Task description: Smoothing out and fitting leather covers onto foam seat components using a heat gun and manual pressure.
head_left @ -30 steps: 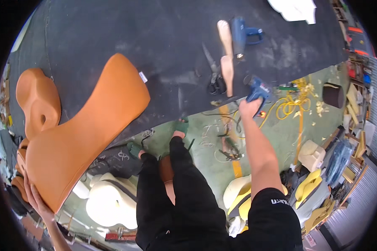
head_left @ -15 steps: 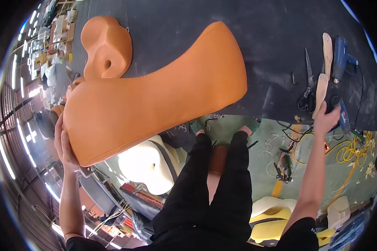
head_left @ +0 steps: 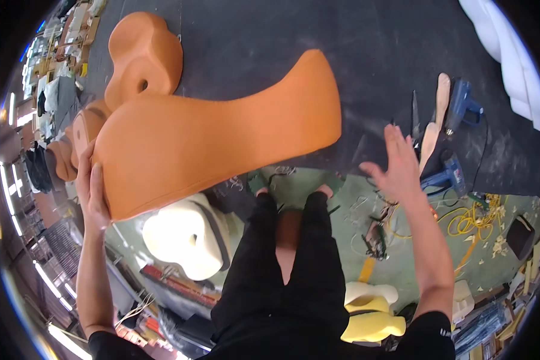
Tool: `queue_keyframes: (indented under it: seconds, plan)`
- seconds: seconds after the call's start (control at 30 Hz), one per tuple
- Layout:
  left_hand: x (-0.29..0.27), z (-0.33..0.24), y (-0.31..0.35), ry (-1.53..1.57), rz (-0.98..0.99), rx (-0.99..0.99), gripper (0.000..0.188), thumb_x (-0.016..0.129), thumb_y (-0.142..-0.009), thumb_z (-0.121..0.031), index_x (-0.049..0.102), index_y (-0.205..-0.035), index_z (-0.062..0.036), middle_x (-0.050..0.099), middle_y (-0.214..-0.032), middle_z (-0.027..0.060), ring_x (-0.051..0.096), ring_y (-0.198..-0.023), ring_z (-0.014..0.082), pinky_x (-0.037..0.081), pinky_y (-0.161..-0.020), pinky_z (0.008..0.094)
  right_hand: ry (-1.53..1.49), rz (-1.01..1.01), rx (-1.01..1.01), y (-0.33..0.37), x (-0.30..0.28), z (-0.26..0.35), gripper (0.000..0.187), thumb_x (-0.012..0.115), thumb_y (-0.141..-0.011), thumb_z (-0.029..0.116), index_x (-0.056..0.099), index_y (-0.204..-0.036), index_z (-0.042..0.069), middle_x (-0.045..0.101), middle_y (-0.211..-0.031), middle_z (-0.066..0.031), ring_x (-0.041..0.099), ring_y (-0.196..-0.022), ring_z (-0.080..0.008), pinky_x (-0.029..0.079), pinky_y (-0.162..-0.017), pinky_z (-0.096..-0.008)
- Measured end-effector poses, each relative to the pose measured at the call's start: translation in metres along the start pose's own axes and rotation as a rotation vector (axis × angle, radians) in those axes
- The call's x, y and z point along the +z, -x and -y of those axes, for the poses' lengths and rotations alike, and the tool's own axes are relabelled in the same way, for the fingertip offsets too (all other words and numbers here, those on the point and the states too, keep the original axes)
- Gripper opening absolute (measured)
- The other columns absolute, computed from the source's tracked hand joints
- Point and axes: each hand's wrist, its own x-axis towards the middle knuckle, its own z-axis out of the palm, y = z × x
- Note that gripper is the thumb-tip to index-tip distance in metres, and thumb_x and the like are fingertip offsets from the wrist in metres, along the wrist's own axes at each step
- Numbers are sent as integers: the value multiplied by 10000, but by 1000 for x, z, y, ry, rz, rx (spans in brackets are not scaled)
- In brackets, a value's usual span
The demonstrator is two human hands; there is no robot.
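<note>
A large orange padded cushion [head_left: 216,138], curved like a saddle and seamed along its edges, lies across the near side of the dark table. My left hand [head_left: 92,186] grips its left end, with the fingers along the outer face. Over the table's near edge, to the right of the cushion, my right hand [head_left: 396,165] is open and empty, thumb spread from the fingers. Just beyond it are black scissors [head_left: 415,123], partly hidden by the fingers. Beside them lie two flat wooden sticks, one farther [head_left: 442,96] and one nearer [head_left: 428,144].
Blue heat guns [head_left: 462,105] [head_left: 450,174] lie at the right. A smaller orange cushion with a hole [head_left: 144,57] stands at the far left. White wrapped material [head_left: 510,60] is at the far right. Below are a white foam form [head_left: 180,240], yellow foam [head_left: 375,321] and yellow cord [head_left: 471,219].
My right hand has left the nearer wooden stick and moved left, its fingers spreading. My left hand stays on the cushion. The view has shifted, showing more of the right side.
</note>
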Motion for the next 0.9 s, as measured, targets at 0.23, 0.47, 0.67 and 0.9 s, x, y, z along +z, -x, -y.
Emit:
queue_keyframes:
  seconds: [0.23, 0.47, 0.67, 0.9]
  plan:
    - [6, -9, 9, -23, -50, 32, 566, 479, -1062, -306, 476, -1451, 104, 583, -1421, 224, 519, -1365, 286, 345, -1171, 379, -500, -690, -837, 0, 8, 92, 964, 554, -936, 748, 510, -1449, -66, 581, -1450, -301, 457, -1454, -486, 315, -1223, -583]
    - [7, -9, 28, -51, -66, 17, 573, 501, -1048, -305, 465, -1453, 99, 579, -1410, 237, 518, -1367, 318, 334, -1189, 403, -121, 200, -30, 33, 24, 5, 933, 849, -793, 405, 485, -1482, -109, 453, -1596, -258, 455, -1469, -426, 327, -1219, -582]
    - [12, -11, 27, 27, -65, 30, 566, 506, -1042, -288, 464, -1456, 96, 569, -1429, 234, 515, -1370, 310, 328, -1190, 398, -452, -666, -568, 5, 15, 92, 871, 657, -939, 549, 451, -1511, -76, 438, -1554, -344, 372, -1481, -540, 295, -1222, -607]
    - [11, -9, 28, 18, -85, 11, 540, 518, -1042, -243, 465, -1457, 99, 574, -1436, 224, 522, -1362, 293, 333, -1188, 391, -119, -162, -18, 18, 13, 32, 791, 836, -817, 397, 567, -1394, -73, 550, -1496, -252, 503, -1409, -456, 367, -1155, -630]
